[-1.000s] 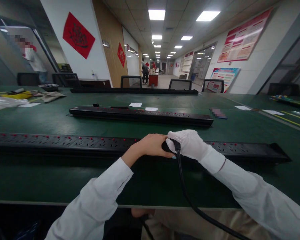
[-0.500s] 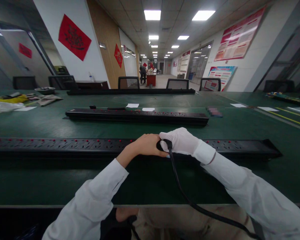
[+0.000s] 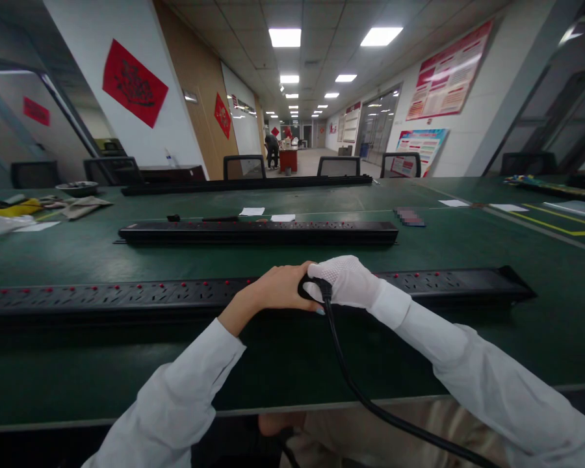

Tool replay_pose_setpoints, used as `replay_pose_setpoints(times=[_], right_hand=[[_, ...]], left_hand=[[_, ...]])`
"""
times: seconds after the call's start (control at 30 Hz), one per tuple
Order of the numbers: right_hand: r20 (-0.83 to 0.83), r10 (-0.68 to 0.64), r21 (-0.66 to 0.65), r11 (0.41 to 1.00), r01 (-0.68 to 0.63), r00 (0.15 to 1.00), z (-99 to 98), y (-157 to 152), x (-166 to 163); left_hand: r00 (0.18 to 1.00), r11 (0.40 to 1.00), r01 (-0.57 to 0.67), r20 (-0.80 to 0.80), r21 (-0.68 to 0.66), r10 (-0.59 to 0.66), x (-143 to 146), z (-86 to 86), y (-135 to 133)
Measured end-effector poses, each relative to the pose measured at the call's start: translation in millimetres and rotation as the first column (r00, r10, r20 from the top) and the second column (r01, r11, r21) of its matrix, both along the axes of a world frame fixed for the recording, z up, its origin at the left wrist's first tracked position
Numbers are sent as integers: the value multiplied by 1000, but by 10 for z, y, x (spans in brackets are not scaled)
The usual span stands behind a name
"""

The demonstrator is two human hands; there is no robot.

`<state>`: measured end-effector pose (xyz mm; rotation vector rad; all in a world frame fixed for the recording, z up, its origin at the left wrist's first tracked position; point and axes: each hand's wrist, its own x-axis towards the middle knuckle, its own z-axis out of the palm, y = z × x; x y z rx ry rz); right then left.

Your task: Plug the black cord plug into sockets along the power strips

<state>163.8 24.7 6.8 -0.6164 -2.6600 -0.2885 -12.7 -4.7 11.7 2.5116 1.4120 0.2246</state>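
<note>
A long black power strip [image 3: 127,296] with red dots lies across the green table [image 3: 283,364] near its front edge. My bare left hand [image 3: 277,289] lies curled over the strip's middle, fingers closed around it. My right hand [image 3: 344,283], in a white glove, is closed on a black plug [image 3: 306,287] pressed against the strip right beside the left hand. The plug's black cable [image 3: 365,400] runs down over the table edge toward me.
A second black power strip [image 3: 258,233] lies further back, a third [image 3: 248,184] at the far edge. White paper slips [image 3: 251,211] lie behind the second strip. Clutter and a bowl [image 3: 78,188] sit far left. Chairs line the far side; a person stands down the corridor.
Both hands stay together on the strip and plug. The view has shifted slightly, so the hands and strips appear a little further left and the far end of the near strip shows more.
</note>
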Motion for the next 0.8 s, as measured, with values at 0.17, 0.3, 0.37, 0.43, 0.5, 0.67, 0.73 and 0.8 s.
replay_pose_setpoints(times=[0.17, 0.3, 0.37, 0.43, 0.5, 0.67, 0.73, 0.8], right_hand=[[1, -19, 81, 996, 19, 1000, -15, 16, 15], [28, 28, 100, 994, -30, 999, -12, 45, 19], [36, 41, 91, 995, -44, 999, -2, 65, 38], [38, 49, 62, 997, -52, 998, 19, 83, 73], [43, 64, 6, 998, -65, 997, 54, 95, 119], [56, 68, -209, 976, -55, 996, 164, 99, 194], [49, 70, -267, 962, -55, 996, 177, 102, 196], [32, 73, -297, 953, -60, 997, 163, 110, 193]], left_hand=[[1000, 1000, 15, -9, -13, -15, 10, 13, 2], [999, 999, 38, -9, -11, -38, -7, 17, 16], [999, 999, 45, -7, -17, -45, -26, 19, 21], [999, 999, 48, -9, -7, -48, -40, 20, 20], [998, 998, 53, -17, 14, -53, -41, 18, 16], [994, 994, 106, -33, 38, -105, 5, -3, 3], [994, 994, 105, -32, 43, -104, 14, -14, 5], [994, 993, 106, -23, 43, -105, 10, -26, 11]])
